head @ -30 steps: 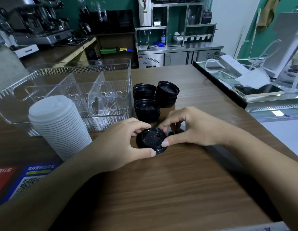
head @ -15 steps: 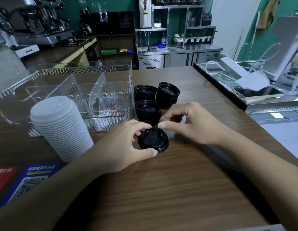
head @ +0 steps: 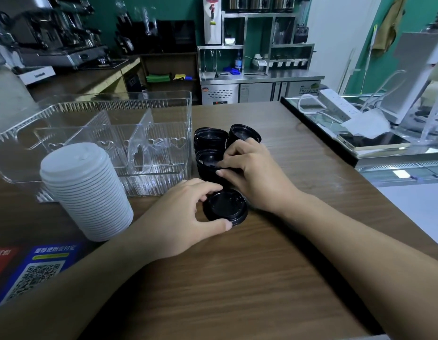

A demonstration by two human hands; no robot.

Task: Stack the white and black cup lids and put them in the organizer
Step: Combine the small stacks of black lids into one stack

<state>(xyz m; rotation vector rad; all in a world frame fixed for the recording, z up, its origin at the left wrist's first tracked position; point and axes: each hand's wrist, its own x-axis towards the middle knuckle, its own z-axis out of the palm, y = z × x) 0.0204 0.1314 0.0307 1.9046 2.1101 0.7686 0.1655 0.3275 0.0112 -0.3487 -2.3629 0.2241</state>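
Left hand (head: 186, 212) grip clamps the near black lid (head: 225, 208); right hand (head: 252, 173) grip pinches the nearest black lid stack (head: 208, 163). Lift squarely, keeping rims aligned.

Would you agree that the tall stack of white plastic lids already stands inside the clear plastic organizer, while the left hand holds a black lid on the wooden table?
Not quite: the head view shows the tall stack of white plastic lids standing on the wooden table in front of the clear plastic organizer, not inside it. The left hand does hold a black lid on the table.
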